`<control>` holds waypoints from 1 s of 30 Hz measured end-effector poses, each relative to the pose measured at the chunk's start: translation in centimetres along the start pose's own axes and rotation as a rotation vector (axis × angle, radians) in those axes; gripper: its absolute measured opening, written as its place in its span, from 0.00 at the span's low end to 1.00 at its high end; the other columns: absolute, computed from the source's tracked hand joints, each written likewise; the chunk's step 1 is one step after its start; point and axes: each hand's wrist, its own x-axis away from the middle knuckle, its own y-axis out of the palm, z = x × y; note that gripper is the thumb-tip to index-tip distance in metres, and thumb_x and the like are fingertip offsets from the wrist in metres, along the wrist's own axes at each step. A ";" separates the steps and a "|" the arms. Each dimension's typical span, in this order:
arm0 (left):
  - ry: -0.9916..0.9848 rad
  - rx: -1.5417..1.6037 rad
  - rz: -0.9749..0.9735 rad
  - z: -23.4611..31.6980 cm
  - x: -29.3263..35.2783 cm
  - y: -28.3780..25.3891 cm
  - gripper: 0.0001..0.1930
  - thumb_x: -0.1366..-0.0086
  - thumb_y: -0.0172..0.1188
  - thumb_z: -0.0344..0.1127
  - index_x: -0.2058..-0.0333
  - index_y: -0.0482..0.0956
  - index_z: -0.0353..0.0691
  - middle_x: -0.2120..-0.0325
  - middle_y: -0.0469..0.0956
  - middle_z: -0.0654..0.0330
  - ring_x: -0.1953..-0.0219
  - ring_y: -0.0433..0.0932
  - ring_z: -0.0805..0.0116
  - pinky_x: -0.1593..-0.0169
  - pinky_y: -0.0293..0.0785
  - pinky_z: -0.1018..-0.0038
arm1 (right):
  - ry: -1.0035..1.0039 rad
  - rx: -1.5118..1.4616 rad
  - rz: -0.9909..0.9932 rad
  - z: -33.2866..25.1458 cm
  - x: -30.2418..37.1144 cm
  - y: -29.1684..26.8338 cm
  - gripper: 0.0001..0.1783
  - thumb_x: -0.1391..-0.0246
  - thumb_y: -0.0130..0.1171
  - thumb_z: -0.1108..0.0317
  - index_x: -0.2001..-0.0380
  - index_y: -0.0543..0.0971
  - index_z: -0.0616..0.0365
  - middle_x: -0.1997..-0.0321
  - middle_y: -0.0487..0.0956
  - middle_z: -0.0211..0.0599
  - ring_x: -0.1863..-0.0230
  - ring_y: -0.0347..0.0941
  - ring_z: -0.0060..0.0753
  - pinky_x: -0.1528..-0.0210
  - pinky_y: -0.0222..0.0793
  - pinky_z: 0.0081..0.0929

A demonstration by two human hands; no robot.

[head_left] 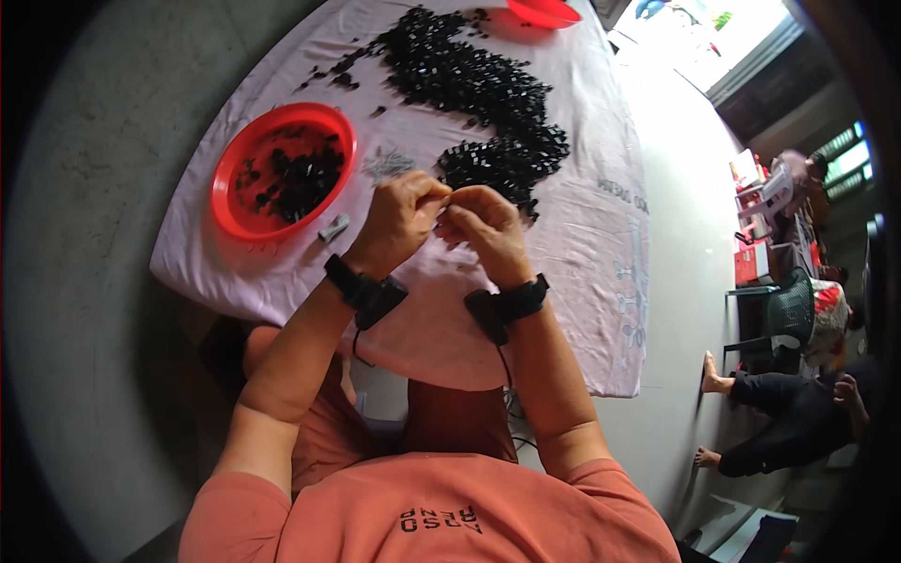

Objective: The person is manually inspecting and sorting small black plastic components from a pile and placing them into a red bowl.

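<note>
Over the near middle of the cloth-covered table, my left hand (404,218) and my right hand (486,230) meet at the fingertips. Both are closed in a pinch around something small and dark; its kind is mostly hidden by the fingers. Just beyond them spreads a long pile of small shiny black plastic pieces (502,113). Close to my left hand lies a little heap of small silvery metal pieces (387,161). A red plastic basin (225,202) to the left holds more black pieces. Between it and my left wrist rests a small grey object (334,228).
A pale pink cloth (591,281) covers the table. Another red basin (544,11) stands at the far edge. Loose black pieces (345,80) lie scattered beyond the left basin. Off to the right, several people sit on the floor and chairs, near a dark green plastic chair (791,310).
</note>
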 end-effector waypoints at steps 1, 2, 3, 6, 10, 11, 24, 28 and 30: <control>-0.023 0.015 -0.006 0.0 0.0 0.0 0.03 0.40 0.60 0.22 0.67 0.79 0.34 0.73 0.77 0.56 0.72 0.77 0.65 0.67 0.70 0.73 | -0.008 0.002 0.004 0.0 -0.1 -0.1 0.08 0.39 0.57 0.74 0.57 0.76 0.63 0.67 0.82 0.37 0.69 0.80 0.25 0.69 0.78 0.21; -0.014 0.044 0.005 0.0 -0.1 0.0 0.04 0.40 0.60 0.22 0.66 0.80 0.34 0.73 0.77 0.57 0.72 0.76 0.67 0.68 0.70 0.73 | -0.016 0.004 0.008 -0.1 -0.2 0.0 0.08 0.39 0.57 0.74 0.58 0.76 0.63 0.67 0.82 0.38 0.69 0.80 0.25 0.69 0.78 0.21; -0.035 0.035 -0.023 0.0 0.0 -0.3 0.05 0.40 0.60 0.22 0.65 0.80 0.34 0.73 0.77 0.58 0.71 0.76 0.69 0.67 0.71 0.74 | 0.002 0.006 0.014 -0.1 -0.1 0.2 0.08 0.40 0.57 0.74 0.58 0.76 0.63 0.67 0.82 0.38 0.68 0.80 0.26 0.69 0.78 0.21; -0.060 0.036 -0.077 0.2 0.0 -0.7 0.07 0.42 0.60 0.22 0.63 0.81 0.34 0.71 0.78 0.58 0.70 0.77 0.71 0.65 0.72 0.75 | 0.003 -0.022 0.010 -0.3 -0.1 0.4 0.09 0.40 0.58 0.73 0.57 0.75 0.62 0.65 0.83 0.38 0.67 0.81 0.26 0.70 0.77 0.19; -0.017 0.112 -0.112 0.5 -0.1 -1.3 0.12 0.45 0.61 0.22 0.60 0.80 0.35 0.68 0.78 0.58 0.68 0.79 0.70 0.62 0.75 0.75 | 0.048 -0.025 0.035 -0.9 0.2 0.6 0.10 0.41 0.60 0.73 0.57 0.74 0.61 0.64 0.83 0.37 0.67 0.81 0.26 0.69 0.76 0.18; -0.005 0.082 -0.135 0.7 -0.1 -1.4 0.13 0.46 0.61 0.22 0.60 0.80 0.35 0.68 0.77 0.58 0.67 0.79 0.69 0.61 0.75 0.75 | 0.045 -0.018 0.027 -0.8 0.2 0.5 0.10 0.41 0.60 0.73 0.57 0.74 0.60 0.63 0.83 0.37 0.66 0.81 0.25 0.69 0.75 0.17; -0.009 0.015 -0.098 0.7 -0.1 -0.8 0.13 0.49 0.63 0.20 0.63 0.79 0.35 0.70 0.77 0.57 0.67 0.79 0.66 0.60 0.75 0.73 | 0.053 -0.005 -0.033 -1.0 0.3 -0.1 0.13 0.40 0.59 0.70 0.53 0.74 0.62 0.63 0.82 0.37 0.64 0.80 0.24 0.66 0.78 0.20; -0.036 0.006 -0.075 1.1 -0.1 -1.1 0.11 0.49 0.63 0.22 0.64 0.80 0.34 0.70 0.79 0.55 0.66 0.81 0.61 0.61 0.76 0.70 | 0.020 0.067 -0.036 -1.1 0.2 -0.1 0.13 0.40 0.60 0.69 0.54 0.76 0.61 0.66 0.83 0.37 0.67 0.80 0.23 0.68 0.75 0.17; -0.029 -0.005 -0.092 1.2 -0.1 -1.2 0.12 0.49 0.64 0.21 0.64 0.79 0.34 0.69 0.79 0.55 0.67 0.80 0.61 0.62 0.76 0.71 | -0.012 0.053 -0.022 -1.0 0.1 -0.3 0.13 0.40 0.61 0.69 0.54 0.77 0.61 0.67 0.83 0.36 0.68 0.80 0.22 0.68 0.75 0.17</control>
